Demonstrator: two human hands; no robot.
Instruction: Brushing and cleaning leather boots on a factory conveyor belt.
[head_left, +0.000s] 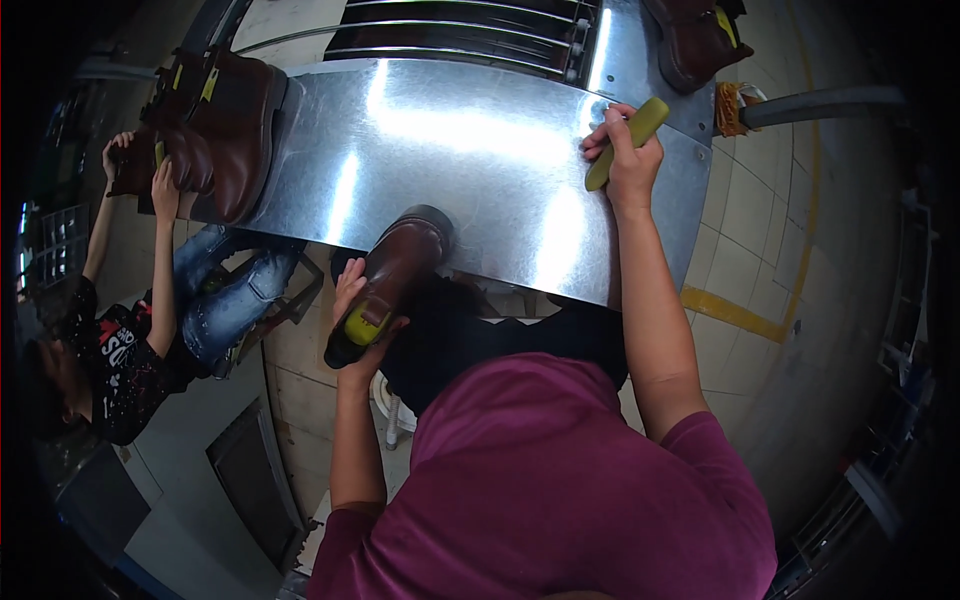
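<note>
My left hand (350, 288) grips a dark brown leather boot (402, 255) around its shaft. The boot is tilted, its sole end against the near edge of the metal tabletop and its opening toward me. Yellow-green lining or an insert shows inside that opening. Over the right part of the tabletop, my right hand (632, 165) is closed around a long olive-green piece (648, 120) with rounded ends, somewhat like an insole in outline. Its exact kind is unclear.
The shiny metal tabletop (450, 170) reflects bright light. Several brown boots (240, 130) stand at its left end, where a co-worker's hands (165, 185) touch one. Another boot (692, 45) is at the far right. Metal rods (450, 52) cross a dark opening beyond.
</note>
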